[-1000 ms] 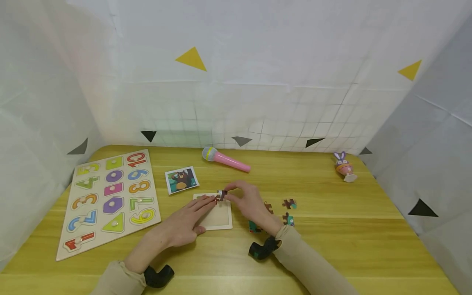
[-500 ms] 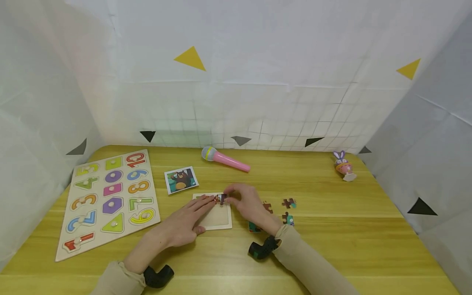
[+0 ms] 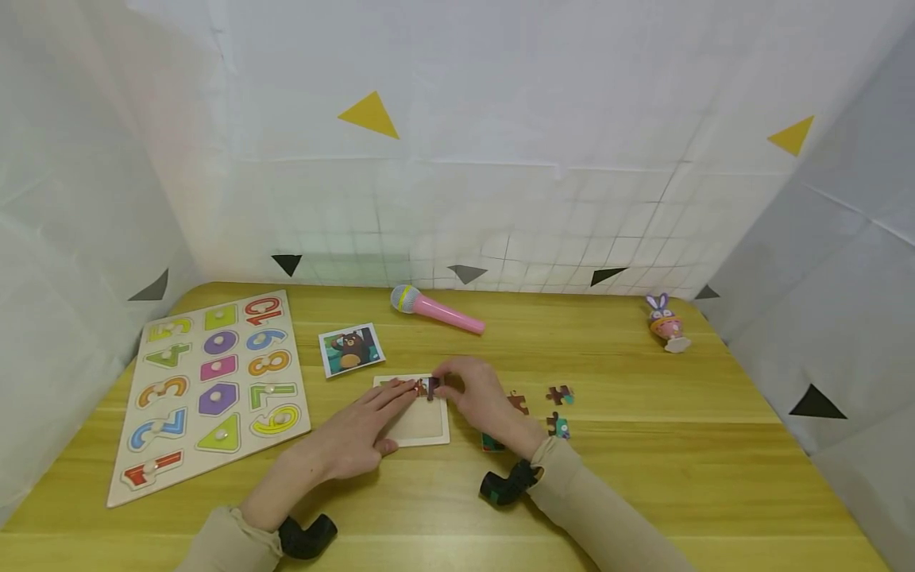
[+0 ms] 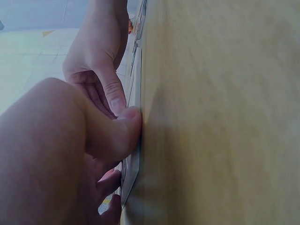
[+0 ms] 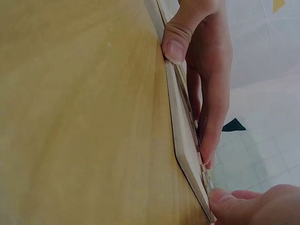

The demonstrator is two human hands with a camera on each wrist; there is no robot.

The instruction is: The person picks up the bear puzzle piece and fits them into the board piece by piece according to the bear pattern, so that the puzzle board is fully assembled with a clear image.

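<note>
A shallow wooden tray [image 3: 415, 442] lies on the table with a few picture pieces along its far side. My left hand [image 3: 350, 435] lies over the tray's left part, fingers stretched across the pieces and thumb at the near edge. At the far right corner my right hand [image 3: 483, 397] pinches a dark puzzle piece [image 3: 433, 384] between thumb and forefinger, down at the row. In the right wrist view, the left thumb presses on the tray rim [image 5: 183, 136]. Loose puzzle pieces [image 3: 560, 395] lie right of the tray, some partly hidden by my right hand.
A number and shape board [image 3: 239, 389] lies at the left. Behind the tray are a bear picture card [image 3: 352, 349] and a pink toy microphone [image 3: 446, 313]. A rabbit figure [image 3: 668, 324] lies at the far right. White sheeting [image 3: 457, 214] stands behind the table.
My right hand has lowered slightly, bringing its piece from a tilt above the tray down to the far right corner. My left hand has stayed in place.
</note>
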